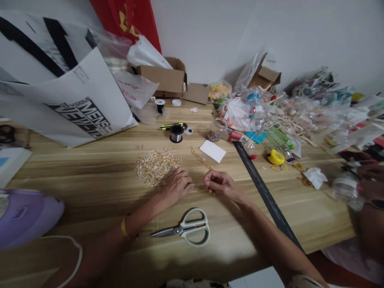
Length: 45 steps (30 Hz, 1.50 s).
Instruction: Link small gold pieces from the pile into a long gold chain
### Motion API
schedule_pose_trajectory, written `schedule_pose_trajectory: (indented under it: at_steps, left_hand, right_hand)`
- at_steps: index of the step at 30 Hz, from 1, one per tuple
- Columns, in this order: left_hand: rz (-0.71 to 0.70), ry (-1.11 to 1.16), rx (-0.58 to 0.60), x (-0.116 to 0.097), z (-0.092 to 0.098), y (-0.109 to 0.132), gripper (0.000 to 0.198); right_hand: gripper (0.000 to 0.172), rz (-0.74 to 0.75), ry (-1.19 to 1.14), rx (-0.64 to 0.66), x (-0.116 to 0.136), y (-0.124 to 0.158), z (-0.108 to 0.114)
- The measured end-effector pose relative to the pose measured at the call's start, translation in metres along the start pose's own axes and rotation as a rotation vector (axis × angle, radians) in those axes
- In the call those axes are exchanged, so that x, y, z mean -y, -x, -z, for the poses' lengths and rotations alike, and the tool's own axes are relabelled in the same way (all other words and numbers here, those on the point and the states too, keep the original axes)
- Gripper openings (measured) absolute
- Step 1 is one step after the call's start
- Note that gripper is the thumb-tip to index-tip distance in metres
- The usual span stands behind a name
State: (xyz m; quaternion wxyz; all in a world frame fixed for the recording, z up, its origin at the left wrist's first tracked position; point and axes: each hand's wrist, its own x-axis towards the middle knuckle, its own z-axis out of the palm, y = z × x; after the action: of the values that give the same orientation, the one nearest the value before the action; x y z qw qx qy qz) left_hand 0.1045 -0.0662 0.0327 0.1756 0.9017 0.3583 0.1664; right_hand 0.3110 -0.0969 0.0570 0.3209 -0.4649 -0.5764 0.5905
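Observation:
My left hand (177,185) rests on the wooden table (90,176) with its fingers curled at the near edge of a heap of small gold and silver beads (156,165). What its fingertips pinch is too small to make out. My right hand (218,182) is closed in a pinch on the near end of a thin gold beaded strand (200,157), which runs away from me across the table. The two hands almost touch.
Pale-handled scissors (187,231) lie just in front of my arms. A wire spool (176,133), a yellow-black cutter (171,126), a white card (212,151), a black strip (264,190) and craft clutter lie beyond. Another person's hand (369,180) holds a jar at right. A printed bag (66,100) stands at left.

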Motion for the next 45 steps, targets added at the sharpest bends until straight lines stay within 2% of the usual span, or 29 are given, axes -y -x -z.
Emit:
schedule_pose_trajectory:
  at_steps: [2,8,10,14,20,24,26,32,42,45]
  left_hand:
    - [0.000,0.018,0.045,0.002,-0.001,-0.007,0.020]
    - [0.090,0.249,0.048,0.006,-0.008,-0.028,0.013]
    - [0.127,0.296,0.033,0.007,-0.009,-0.033,0.023]
    - [0.165,0.400,0.008,0.011,-0.002,-0.034,0.040]
    - [0.241,0.365,-0.164,0.019,0.009,-0.004,0.026]
    - [0.114,0.180,-0.201,0.012,0.013,0.016,0.025]
    - [0.091,0.123,-0.165,0.008,0.013,0.021,0.028]
    - [0.105,0.119,-0.120,0.007,0.006,0.021,0.026]
    - [0.112,0.197,-0.125,0.013,0.002,0.023,0.023]
    - [0.121,0.247,-0.159,0.014,0.002,0.022,0.022]
  right_hand:
    - [0.032,0.011,0.008,0.044,0.000,-0.001,-0.002]
    - [0.024,0.072,0.173,0.191,-0.001,-0.004,-0.019]
    - [0.020,0.080,0.248,0.236,-0.004,-0.007,-0.025]
    - [0.012,0.128,0.316,0.234,-0.014,-0.016,-0.033]
    - [0.013,0.208,0.390,0.154,-0.021,-0.034,-0.036]
    - [0.019,0.198,0.322,0.033,-0.031,-0.041,-0.040]
    - [0.023,0.179,0.287,0.002,-0.036,-0.042,-0.041]
    - [0.028,0.191,0.267,-0.015,-0.042,-0.039,-0.043]
    - [0.019,0.277,0.271,-0.054,-0.043,-0.039,-0.044]
    - [0.019,0.281,0.289,-0.057,-0.045,-0.040,-0.044]
